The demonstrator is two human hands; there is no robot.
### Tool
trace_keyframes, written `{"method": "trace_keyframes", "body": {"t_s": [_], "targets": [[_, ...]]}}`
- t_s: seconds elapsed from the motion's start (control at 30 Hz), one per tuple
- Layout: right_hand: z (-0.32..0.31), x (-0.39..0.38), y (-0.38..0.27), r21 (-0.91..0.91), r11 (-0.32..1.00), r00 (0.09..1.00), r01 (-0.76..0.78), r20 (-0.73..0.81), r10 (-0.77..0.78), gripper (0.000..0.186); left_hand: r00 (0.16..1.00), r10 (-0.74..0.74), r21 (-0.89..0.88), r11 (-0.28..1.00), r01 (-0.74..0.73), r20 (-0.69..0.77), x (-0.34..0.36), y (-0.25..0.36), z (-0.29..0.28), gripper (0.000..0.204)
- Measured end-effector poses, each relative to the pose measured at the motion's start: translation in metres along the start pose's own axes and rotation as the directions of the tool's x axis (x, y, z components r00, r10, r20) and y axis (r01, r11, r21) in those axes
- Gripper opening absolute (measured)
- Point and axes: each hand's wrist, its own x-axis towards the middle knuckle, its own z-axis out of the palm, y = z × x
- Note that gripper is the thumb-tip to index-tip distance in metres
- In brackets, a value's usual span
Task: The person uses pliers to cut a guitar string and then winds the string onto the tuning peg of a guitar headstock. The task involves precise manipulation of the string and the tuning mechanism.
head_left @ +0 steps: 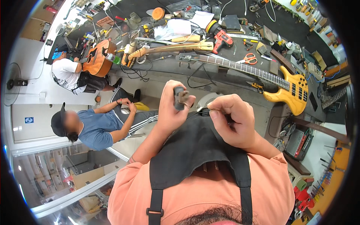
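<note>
My left hand is wrapped round a hand tool with a dark grey grip and a brownish metal head, perhaps pliers or cutters. Beside it, my right hand pinches a thin dark strand, like a wire, between thumb and forefinger; what it connects to is hard to make out. Both hands are held over my black apron, with a short gap between them. Behind the right hand, a rounded light grey object is partly hidden.
A yellow electric bass lies along the cluttered bench with orange scissors and a red drill. A co-worker in blue sits close at left; another in white sits behind with an acoustic guitar. A glass partition stands lower left.
</note>
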Motion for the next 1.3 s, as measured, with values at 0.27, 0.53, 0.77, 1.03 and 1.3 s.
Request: {"method": "trace_keyframes", "body": {"t_s": [0.27,0.53,0.77,1.03,1.3], "targets": [[-0.044,-0.012,0.033,-0.008,0.968,0.967,-0.252,0.031,0.252,0.016,0.661,-0.733,-0.532,0.499,0.684,0.161,-0.033,-0.095,0.029,0.036],[-0.038,-0.004,0.097,0.207,0.878,0.877,-0.431,-0.132,0.462,0.009,0.99,-0.116,0.408,0.91,0.072,0.083,0.171,-0.186,0.004,0.06],[0.002,0.018,0.139,0.299,0.741,0.633,-0.601,-0.387,0.67,0.007,0.791,0.005,0.497,0.776,-0.389,0.611,0.336,-0.301,0.114,0.067],[0.039,0.045,0.197,0.592,0.589,0.374,-0.55,-0.457,0.807,0.016,0.694,0.195,0.449,0.637,-0.627,0.693,0.377,-0.371,0.167,0.061],[0.068,0.092,0.233,0.9,0.357,0.279,-0.25,-0.286,0.917,0.02,0.706,0.384,-0.464,0.881,-0.088,0.595,0.247,-0.249,0.015,0.036]]}}
